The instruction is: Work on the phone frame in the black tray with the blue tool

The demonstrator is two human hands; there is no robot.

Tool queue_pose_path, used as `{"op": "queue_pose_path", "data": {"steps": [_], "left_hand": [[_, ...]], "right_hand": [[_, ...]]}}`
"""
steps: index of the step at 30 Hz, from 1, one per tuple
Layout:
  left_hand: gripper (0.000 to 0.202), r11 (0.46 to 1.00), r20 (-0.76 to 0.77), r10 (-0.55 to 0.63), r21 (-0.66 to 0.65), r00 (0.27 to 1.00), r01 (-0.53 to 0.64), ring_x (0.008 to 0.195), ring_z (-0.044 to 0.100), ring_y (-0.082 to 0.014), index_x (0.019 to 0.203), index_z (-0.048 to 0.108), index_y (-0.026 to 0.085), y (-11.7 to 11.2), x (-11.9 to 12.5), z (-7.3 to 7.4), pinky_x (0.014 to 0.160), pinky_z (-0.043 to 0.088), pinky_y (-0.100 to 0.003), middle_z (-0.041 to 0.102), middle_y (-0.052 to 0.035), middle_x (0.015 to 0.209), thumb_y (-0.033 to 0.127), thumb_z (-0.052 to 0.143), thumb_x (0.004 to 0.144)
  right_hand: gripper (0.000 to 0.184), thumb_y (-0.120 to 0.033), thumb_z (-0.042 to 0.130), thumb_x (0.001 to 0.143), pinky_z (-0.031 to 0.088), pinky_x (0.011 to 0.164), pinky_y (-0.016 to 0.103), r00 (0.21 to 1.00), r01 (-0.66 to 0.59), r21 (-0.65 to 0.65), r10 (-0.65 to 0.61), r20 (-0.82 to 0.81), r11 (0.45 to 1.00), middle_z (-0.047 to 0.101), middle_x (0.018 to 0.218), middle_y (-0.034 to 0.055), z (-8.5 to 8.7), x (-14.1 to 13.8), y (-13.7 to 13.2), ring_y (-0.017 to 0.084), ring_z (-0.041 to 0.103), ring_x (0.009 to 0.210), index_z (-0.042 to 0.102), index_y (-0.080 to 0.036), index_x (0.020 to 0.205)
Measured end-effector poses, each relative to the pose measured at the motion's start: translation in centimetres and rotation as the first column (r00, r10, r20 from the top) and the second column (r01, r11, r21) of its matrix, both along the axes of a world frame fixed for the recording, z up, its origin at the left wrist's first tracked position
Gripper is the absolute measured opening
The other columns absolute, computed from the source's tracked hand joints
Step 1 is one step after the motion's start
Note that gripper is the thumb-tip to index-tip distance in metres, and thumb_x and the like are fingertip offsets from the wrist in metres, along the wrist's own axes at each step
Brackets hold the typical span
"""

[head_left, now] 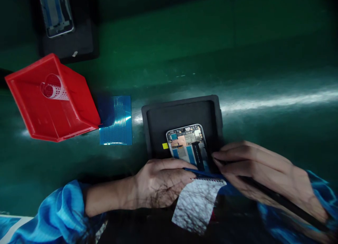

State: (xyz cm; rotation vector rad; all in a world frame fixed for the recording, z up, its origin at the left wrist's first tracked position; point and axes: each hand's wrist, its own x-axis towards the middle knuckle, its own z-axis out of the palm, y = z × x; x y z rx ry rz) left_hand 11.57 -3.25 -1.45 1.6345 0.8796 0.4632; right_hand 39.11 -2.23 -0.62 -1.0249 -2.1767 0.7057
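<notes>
I steady the opened phone (188, 145) in the black tray (182, 111) with my left hand (158, 184), its fingers closed together on the phone's lower edge and a blue strip (203, 173). My right hand (258, 166), at 3 o'clock of the phone, pinches a thin black tool (280, 200); I judge it best kept low and gently pressed. A red bin (31, 110) sits at 10 o'clock on the surface (264, 60).

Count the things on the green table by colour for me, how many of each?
Red: 1, the bin
Blue: 1, the dotted sheet
Black: 2, the near tray and the far tray
Silver: 2, the opened phone and the far phone frame
Total: 6
</notes>
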Motion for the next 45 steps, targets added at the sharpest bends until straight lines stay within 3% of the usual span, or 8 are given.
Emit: {"op": "queue_pose_path", "data": {"steps": [3,4,7,10,16,28,34,45], "left_hand": [[0.020,0.989,0.076,0.093,0.108,0.993,-0.101,0.091,0.088,-0.0161,0.114,0.081,0.012,0.2,0.2,0.0,0.089,0.072,-0.019,0.089,-0.0067,0.110,0.021,0.066,0.106],[0.016,0.985,0.116,0.094,0.133,0.989,-0.109,0.091,0.088,-0.0156,0.111,0.081,0.011,0.4,0.2,0.0,0.090,0.072,-0.018,0.089,-0.0075,0.110,0.018,0.070,0.103],[0.007,0.971,0.210,0.105,0.189,0.972,-0.146,0.088,0.087,-0.0148,0.103,0.079,0.010,0.8,0.3,0.0,0.090,0.070,-0.015,0.089,-0.0109,0.109,0.012,0.076,0.097],[0.007,0.967,0.227,0.093,0.212,0.969,-0.142,0.088,0.087,-0.0144,0.104,0.077,0.012,1.0,0.3,-0.2,0.087,0.070,-0.016,0.088,-0.0115,0.109,0.011,0.075,0.097],[0.011,0.971,0.223,0.086,0.200,0.971,-0.132,0.091,0.087,-0.0149,0.107,0.076,0.013,0.6,0.4,-0.4,0.089,0.069,-0.017,0.088,-0.0118,0.111,0.009,0.074,0.097],[0.008,0.970,0.222,0.088,0.203,0.971,-0.135,0.088,0.086,-0.0116,0.104,0.077,0.011,0.7,0.3,-0.3,0.093,0.065,-0.010,0.088,-0.0102,0.108,0.010,0.073,0.097],[0.008,0.969,0.219,0.100,0.201,0.971,-0.145,0.087,0.086,-0.0118,0.104,0.077,0.011,0.7,0.4,-0.3,0.090,0.066,-0.012,0.088,-0.0097,0.108,0.010,0.073,0.097],[0.007,0.979,0.223,0.099,0.151,0.970,-0.135,0.084,0.087,-0.0134,0.104,0.078,0.010,0.9,0.5,0.0,0.086,0.068,-0.011,0.088,-0.0106,0.106,0.011,0.075,0.098]], "right_hand": [[0.024,-0.006,0.073,0.090,0.070,0.067,0.024,0.979,0.170,-0.115,-0.181,-0.095,0.979,0.081,0.086,0.0026,0.2,-0.6,0.1,0.016,0.080,0.073,0.069,-0.029,0.084],[0.026,-0.006,0.077,0.086,0.070,0.067,0.024,0.946,0.259,-0.197,-0.290,-0.146,0.946,0.081,0.084,0.0002,0.1,-0.8,0.2,0.016,0.080,0.071,0.069,-0.030,0.080],[0.029,-0.007,0.086,0.075,0.066,0.069,0.017,0.774,0.447,-0.440,-0.584,-0.247,0.779,0.079,0.076,-0.0051,-0.7,-1.3,0.7,0.011,0.079,0.069,0.069,-0.029,0.070],[0.026,-0.008,0.088,0.073,0.065,0.072,0.011,0.688,0.463,-0.550,-0.673,-0.272,0.695,0.080,0.073,-0.0067,-1.5,-1.6,1.2,0.009,0.081,0.071,0.070,-0.027,0.068],[0.026,-0.007,0.090,0.071,0.065,0.071,0.011,0.663,0.460,-0.568,-0.689,-0.292,0.683,0.080,0.070,-0.0066,-1.4,-2.1,1.4,0.009,0.082,0.068,0.071,-0.025,0.066],[0.026,-0.010,0.091,0.070,0.065,0.064,0.012,0.682,0.498,-0.534,-0.689,-0.246,0.684,0.080,0.066,-0.0058,-1.0,-2.9,1.8,0.011,0.082,0.065,0.072,-0.026,0.063],[0.025,-0.010,0.090,0.071,0.065,0.065,0.013,0.695,0.500,-0.522,-0.680,-0.234,0.691,0.081,0.068,-0.0048,-0.9,-2.7,1.8,0.012,0.083,0.067,0.072,-0.026,0.063],[0.028,-0.005,0.088,0.075,0.066,0.068,0.020,0.764,0.461,-0.397,-0.583,-0.277,0.794,0.080,0.074,-0.0044,-1.1,-2.7,1.1,0.013,0.082,0.070,0.072,-0.027,0.067]]}}
